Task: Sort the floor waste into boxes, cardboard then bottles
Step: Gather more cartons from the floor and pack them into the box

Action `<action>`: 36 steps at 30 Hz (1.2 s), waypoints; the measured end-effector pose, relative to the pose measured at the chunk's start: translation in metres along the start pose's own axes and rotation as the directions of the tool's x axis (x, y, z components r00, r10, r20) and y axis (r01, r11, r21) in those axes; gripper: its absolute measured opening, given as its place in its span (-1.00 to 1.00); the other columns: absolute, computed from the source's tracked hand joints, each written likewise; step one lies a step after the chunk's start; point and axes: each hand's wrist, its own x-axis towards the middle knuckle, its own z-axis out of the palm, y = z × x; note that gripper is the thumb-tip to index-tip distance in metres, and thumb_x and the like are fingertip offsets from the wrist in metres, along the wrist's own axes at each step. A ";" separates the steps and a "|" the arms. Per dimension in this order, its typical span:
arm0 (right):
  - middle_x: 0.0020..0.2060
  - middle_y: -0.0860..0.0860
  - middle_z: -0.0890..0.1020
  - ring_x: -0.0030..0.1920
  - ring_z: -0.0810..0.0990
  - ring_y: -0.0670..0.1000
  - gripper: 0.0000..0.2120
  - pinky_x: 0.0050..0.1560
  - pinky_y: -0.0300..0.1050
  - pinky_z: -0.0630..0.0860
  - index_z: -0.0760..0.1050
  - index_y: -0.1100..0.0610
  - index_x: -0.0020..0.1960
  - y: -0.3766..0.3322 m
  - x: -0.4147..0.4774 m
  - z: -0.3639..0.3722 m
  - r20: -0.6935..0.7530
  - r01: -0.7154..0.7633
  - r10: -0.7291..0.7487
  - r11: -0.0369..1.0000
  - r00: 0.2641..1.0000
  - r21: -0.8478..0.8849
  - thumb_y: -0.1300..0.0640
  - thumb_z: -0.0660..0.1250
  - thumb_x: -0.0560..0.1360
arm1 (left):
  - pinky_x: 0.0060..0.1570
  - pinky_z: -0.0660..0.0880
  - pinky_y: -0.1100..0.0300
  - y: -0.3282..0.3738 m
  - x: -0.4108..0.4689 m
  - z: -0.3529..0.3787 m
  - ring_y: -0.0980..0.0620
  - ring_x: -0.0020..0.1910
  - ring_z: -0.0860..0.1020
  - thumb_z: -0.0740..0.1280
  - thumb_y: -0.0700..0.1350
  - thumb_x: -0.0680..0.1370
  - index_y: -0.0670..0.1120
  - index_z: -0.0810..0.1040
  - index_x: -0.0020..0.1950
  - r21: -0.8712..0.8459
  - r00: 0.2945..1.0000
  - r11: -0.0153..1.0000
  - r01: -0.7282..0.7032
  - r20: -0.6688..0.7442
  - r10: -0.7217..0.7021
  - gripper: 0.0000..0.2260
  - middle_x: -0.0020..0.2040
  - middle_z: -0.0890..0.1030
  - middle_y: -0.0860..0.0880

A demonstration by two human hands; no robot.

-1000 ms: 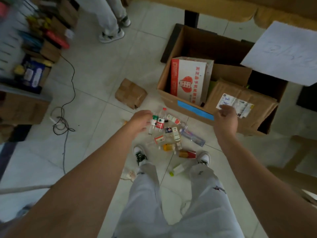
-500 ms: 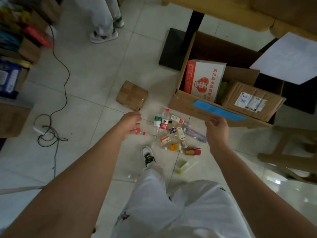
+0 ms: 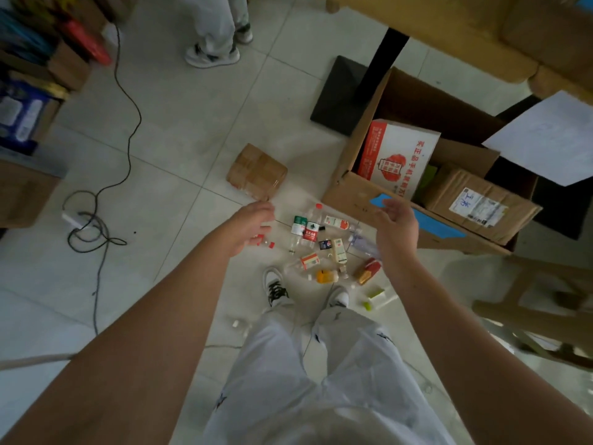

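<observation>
A small taped cardboard box (image 3: 256, 171) lies on the tiled floor, just beyond my left hand (image 3: 248, 224), which is held out with fingers apart and holds nothing. Several small plastic bottles (image 3: 309, 231) are scattered on the floor between my hands and in front of my shoes. My right hand (image 3: 396, 229) hovers open over the bottles' right side, near the front wall of a large open cardboard box (image 3: 349, 191). That box holds a red-and-white carton (image 3: 398, 159) and a brown parcel (image 3: 478, 200) with a shipping label.
A black cable (image 3: 128, 123) runs across the floor at left to a coiled adapter (image 3: 77, 220). Another person's shoes (image 3: 211, 56) stand at the top. A black table foot (image 3: 340, 94) sits behind the large box. A wooden stool (image 3: 539, 303) is at right, shelves at far left.
The view has pulled back and swung left. Both hands have opened from loosely curled; the right hand has come away from the large box's front edge toward the bottles.
</observation>
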 end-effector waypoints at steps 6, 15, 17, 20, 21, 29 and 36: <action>-0.05 -0.01 0.52 -0.10 0.50 -0.05 -0.80 -0.15 -0.11 0.49 0.48 0.10 0.15 -0.008 0.009 0.001 0.193 0.077 -0.058 0.993 0.980 -0.093 0.24 0.21 0.56 | 0.03 0.37 0.12 -0.015 -0.021 -0.004 -0.03 0.20 0.53 0.23 -0.11 0.62 0.03 0.47 0.26 -0.138 0.977 0.988 -0.071 -0.208 0.041 -0.78 0.24 0.55 -0.04; -0.34 0.04 0.47 -0.32 0.43 0.00 -0.81 -0.30 -0.10 0.40 0.46 0.08 -0.21 0.011 0.034 -0.034 0.536 0.077 0.064 0.969 0.842 -0.236 0.20 0.21 0.57 | -0.12 0.40 0.19 -0.031 -0.045 0.034 0.01 0.00 0.57 0.26 -0.16 0.60 -0.01 0.49 0.17 -0.246 0.911 0.958 -0.146 -0.412 0.032 -0.84 0.14 0.57 -0.09; -0.24 0.10 0.52 -0.22 0.46 0.06 -0.86 -0.18 -0.02 0.43 0.53 0.11 -0.12 0.021 0.042 -0.046 0.554 0.027 0.102 0.975 0.826 -0.220 0.20 0.22 0.56 | -0.06 0.42 0.17 -0.026 -0.045 0.042 -0.02 0.09 0.56 0.26 -0.14 0.60 -0.01 0.50 0.18 -0.246 0.914 0.960 -0.132 -0.405 0.022 -0.83 0.16 0.58 -0.07; -0.13 0.19 0.55 -0.13 0.51 0.11 -0.88 -0.04 0.08 0.51 0.55 0.16 -0.08 0.035 0.062 -0.056 0.552 -0.013 0.111 0.984 0.826 -0.178 0.24 0.24 0.55 | -0.17 0.42 0.23 -0.013 -0.042 0.046 -0.01 0.06 0.54 0.23 -0.14 0.61 -0.04 0.49 0.27 -0.237 0.914 0.961 -0.143 -0.404 0.036 -0.77 0.14 0.58 -0.05; -0.11 0.20 0.58 -0.11 0.54 0.12 -0.89 0.04 0.12 0.54 0.55 0.14 -0.09 0.037 0.067 -0.058 0.555 0.017 0.091 0.983 0.827 -0.185 0.24 0.25 0.55 | -0.18 0.41 0.23 -0.008 -0.039 0.045 -0.01 0.06 0.54 0.23 -0.13 0.62 -0.06 0.48 0.30 -0.237 0.914 0.961 -0.145 -0.405 0.038 -0.74 0.16 0.58 -0.05; -0.12 0.05 0.62 -0.11 0.57 0.05 -0.91 0.07 0.07 0.54 0.54 0.05 -0.07 0.032 0.082 -0.037 0.531 0.007 0.127 0.970 0.838 -0.244 0.21 0.30 0.54 | 0.10 0.41 0.09 0.013 0.000 0.008 -0.03 0.19 0.56 0.21 -0.11 0.61 -0.04 0.48 0.31 -0.224 0.931 0.972 -0.073 -0.364 -0.014 -0.73 0.23 0.60 -0.04; -0.15 0.12 0.62 -0.20 0.54 0.08 -0.86 -0.14 -0.01 0.52 0.52 0.02 -0.14 0.027 0.100 0.048 0.454 -0.098 0.239 0.945 0.858 -0.313 0.19 0.26 0.54 | 0.03 0.39 0.12 0.028 0.066 -0.049 -0.01 0.13 0.55 0.27 -0.15 0.60 -0.02 0.51 0.15 -0.202 0.952 0.979 0.001 -0.300 -0.063 -0.85 0.18 0.58 -0.07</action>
